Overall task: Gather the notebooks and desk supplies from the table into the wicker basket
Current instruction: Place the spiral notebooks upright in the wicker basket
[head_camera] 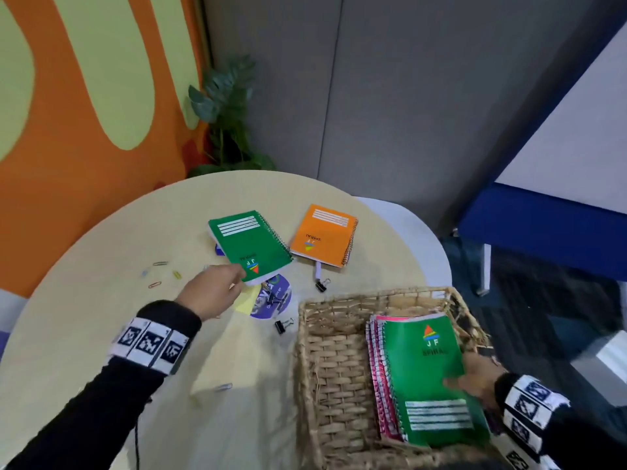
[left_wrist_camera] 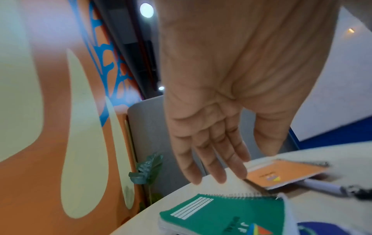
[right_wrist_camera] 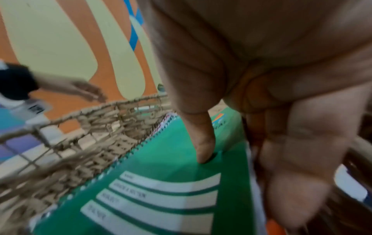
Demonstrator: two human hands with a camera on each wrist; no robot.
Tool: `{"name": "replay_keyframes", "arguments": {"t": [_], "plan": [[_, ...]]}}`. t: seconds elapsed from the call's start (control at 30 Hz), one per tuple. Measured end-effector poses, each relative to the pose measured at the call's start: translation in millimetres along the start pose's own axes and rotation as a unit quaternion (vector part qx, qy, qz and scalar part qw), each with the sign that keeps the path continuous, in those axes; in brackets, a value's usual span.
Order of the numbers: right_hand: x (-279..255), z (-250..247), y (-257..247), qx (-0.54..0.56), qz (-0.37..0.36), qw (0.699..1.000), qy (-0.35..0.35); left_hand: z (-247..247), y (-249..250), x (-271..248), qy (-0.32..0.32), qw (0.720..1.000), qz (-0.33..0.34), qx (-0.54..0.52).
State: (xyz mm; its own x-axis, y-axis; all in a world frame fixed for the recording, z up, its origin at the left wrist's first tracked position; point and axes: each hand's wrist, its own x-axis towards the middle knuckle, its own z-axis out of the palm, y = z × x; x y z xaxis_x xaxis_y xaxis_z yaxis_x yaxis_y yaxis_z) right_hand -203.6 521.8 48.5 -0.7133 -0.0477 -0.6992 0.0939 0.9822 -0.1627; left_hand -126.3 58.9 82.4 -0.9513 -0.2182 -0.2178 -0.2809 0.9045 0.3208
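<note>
A green spiral notebook (head_camera: 249, 242) (left_wrist_camera: 221, 214) lies on the round table (head_camera: 101, 266). My left hand (head_camera: 237, 276) (left_wrist_camera: 241, 165) hovers at its near corner, fingers straight, holding nothing. An orange notebook (head_camera: 324, 235) (left_wrist_camera: 281, 173) lies just right of it. At the near right stands the wicker basket (head_camera: 332, 368) (right_wrist_camera: 90, 127). Inside it my right hand (head_camera: 471, 378) (right_wrist_camera: 247, 167) grips a second green notebook (head_camera: 424, 374) (right_wrist_camera: 161, 182), thumb on the cover and fingers under its edge. That notebook rests on pink spiral notebooks (head_camera: 376, 368).
Black binder clips (head_camera: 322, 284) (head_camera: 283, 325) and a white pen (head_camera: 318, 271) (left_wrist_camera: 322, 186) lie between the notebooks and the basket. A purple disc (head_camera: 271, 300) overlaps a yellow note (head_camera: 246, 301). Coloured paper clips (head_camera: 159, 276) are scattered left; another (head_camera: 224, 387) lies nearer me.
</note>
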Motion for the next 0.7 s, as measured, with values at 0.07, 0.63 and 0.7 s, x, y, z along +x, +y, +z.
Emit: {"name": "replay_keyframes", "arguments": {"t": [0.07,0.63,0.7], "plan": [[-12,2,-10,-0.089,0.003,0.996,-0.016,-7,-6,29,-0.017,0.998,0.003,0.065],[103,-87,-243,0.231,-0.101,0.963,0.095,19,23,212,-0.206,0.931,0.054,0.298],[131,-83,-261,0.244,-0.035,0.966,0.076,20,24,216,-0.212,0.930,0.050,0.295]]}}
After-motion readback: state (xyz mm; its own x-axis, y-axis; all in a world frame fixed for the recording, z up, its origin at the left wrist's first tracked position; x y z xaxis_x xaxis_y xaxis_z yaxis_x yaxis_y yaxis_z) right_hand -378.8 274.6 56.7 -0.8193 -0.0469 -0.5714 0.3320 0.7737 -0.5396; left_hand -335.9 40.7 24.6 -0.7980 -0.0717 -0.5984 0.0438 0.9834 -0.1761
